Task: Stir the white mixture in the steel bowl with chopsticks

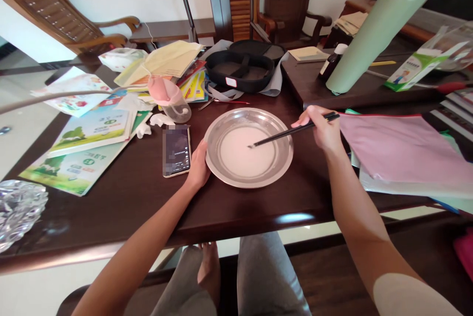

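Observation:
A round metal basin (pixel 286 146) stands on the dark wooden table, holding a milky white liquid (pixel 240 158). At its left rim is my left hand (pixel 199 166), gripping the edge with the thumb up by the rim; the other fingers are mostly hidden. My right hand (pixel 325 129) is closed around a pair of black chopsticks (pixel 291 131), which slant down to the left. Their pale tips rest in the liquid near the middle of the basin. Just left of my left hand lies a smartphone (pixel 177 151) with its screen lit.
Behind the phone stands a pink-lidded cup (pixel 173 102). Workbooks (pixel 92 134) lie at the left, near a crystal dish (pixel 20 212). A black case (pixel 240 72) sits behind the basin. A tall green flask (pixel 377 35) and a pink folder (pixel 402 148) are at the right.

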Demonstrator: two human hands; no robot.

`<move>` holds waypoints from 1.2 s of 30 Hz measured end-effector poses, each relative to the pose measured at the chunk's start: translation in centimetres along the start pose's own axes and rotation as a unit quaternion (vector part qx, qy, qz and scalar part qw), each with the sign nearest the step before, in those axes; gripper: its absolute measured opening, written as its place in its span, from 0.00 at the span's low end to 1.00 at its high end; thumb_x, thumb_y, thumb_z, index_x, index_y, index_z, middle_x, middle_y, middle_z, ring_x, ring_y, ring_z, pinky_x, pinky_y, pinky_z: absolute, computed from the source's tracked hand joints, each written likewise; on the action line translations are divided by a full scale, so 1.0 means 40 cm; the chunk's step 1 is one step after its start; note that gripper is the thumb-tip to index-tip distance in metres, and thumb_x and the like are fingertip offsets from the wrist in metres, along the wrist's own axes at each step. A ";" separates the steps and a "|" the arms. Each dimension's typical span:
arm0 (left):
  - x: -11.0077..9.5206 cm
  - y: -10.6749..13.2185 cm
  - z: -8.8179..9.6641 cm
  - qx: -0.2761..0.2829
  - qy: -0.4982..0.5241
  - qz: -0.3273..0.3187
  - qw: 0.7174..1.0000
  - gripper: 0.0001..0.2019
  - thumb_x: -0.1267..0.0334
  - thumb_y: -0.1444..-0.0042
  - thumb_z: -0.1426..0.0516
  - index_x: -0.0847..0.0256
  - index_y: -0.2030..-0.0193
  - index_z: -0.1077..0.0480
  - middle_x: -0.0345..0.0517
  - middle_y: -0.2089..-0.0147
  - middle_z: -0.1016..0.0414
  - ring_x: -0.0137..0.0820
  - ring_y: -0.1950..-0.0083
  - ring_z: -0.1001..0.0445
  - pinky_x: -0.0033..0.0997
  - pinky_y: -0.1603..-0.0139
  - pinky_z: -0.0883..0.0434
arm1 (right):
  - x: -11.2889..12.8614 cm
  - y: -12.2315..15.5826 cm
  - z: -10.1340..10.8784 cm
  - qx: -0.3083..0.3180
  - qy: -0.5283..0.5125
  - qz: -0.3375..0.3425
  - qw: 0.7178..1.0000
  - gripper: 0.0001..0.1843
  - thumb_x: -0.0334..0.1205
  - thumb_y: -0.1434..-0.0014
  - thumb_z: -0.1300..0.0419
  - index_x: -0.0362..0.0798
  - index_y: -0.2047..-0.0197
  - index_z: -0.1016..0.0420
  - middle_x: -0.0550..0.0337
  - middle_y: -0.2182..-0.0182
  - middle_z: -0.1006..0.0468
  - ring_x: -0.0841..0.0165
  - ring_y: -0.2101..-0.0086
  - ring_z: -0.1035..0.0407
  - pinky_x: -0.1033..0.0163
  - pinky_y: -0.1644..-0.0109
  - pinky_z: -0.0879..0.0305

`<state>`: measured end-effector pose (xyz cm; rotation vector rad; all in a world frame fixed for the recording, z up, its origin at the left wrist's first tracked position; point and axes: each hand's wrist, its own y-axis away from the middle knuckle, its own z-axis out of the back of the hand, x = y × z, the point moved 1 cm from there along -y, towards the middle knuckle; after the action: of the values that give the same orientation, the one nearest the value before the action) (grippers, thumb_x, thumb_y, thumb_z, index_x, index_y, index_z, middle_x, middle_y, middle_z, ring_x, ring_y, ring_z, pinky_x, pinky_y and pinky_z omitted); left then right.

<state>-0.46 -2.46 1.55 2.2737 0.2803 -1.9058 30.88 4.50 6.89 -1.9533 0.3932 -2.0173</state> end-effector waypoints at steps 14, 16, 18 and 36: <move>0.008 -0.004 0.007 0.007 -0.006 -0.007 1.000 0.21 0.45 0.41 0.39 0.61 0.53 0.20 0.47 0.50 0.16 0.46 0.42 0.23 0.38 0.41 0.25 | 0.003 0.000 -0.001 -0.002 0.000 0.001 1.000 0.27 0.65 0.42 0.34 0.52 0.80 0.25 0.59 0.80 0.20 0.61 0.72 0.20 0.55 0.61 0.23; 0.009 -0.004 0.008 0.005 -0.003 -0.003 1.000 0.21 0.45 0.41 0.39 0.61 0.53 0.21 0.48 0.51 0.16 0.46 0.42 0.22 0.39 0.42 0.25 | -0.004 0.000 0.001 0.004 -0.013 0.002 1.000 0.29 0.64 0.40 0.35 0.52 0.82 0.26 0.58 0.81 0.21 0.62 0.74 0.21 0.56 0.63 0.24; 0.010 -0.004 0.007 0.007 0.005 0.004 1.000 0.21 0.45 0.41 0.39 0.61 0.53 0.21 0.48 0.51 0.16 0.46 0.42 0.22 0.39 0.42 0.24 | -0.003 0.005 -0.011 0.054 -0.010 -0.005 0.998 0.27 0.63 0.40 0.35 0.52 0.81 0.24 0.58 0.80 0.19 0.62 0.72 0.21 0.57 0.63 0.24; 0.009 -0.004 0.005 0.014 0.014 0.004 1.000 0.20 0.45 0.42 0.38 0.60 0.53 0.21 0.48 0.49 0.16 0.46 0.41 0.22 0.41 0.40 0.25 | 0.015 0.015 -0.047 0.136 0.013 -0.015 0.990 0.25 0.64 0.41 0.34 0.51 0.75 0.20 0.57 0.74 0.15 0.62 0.67 0.18 0.57 0.58 0.24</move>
<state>-0.63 -2.33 1.17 2.3169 0.2498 -1.8885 29.00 3.69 7.12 -1.7765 0.0878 -1.9974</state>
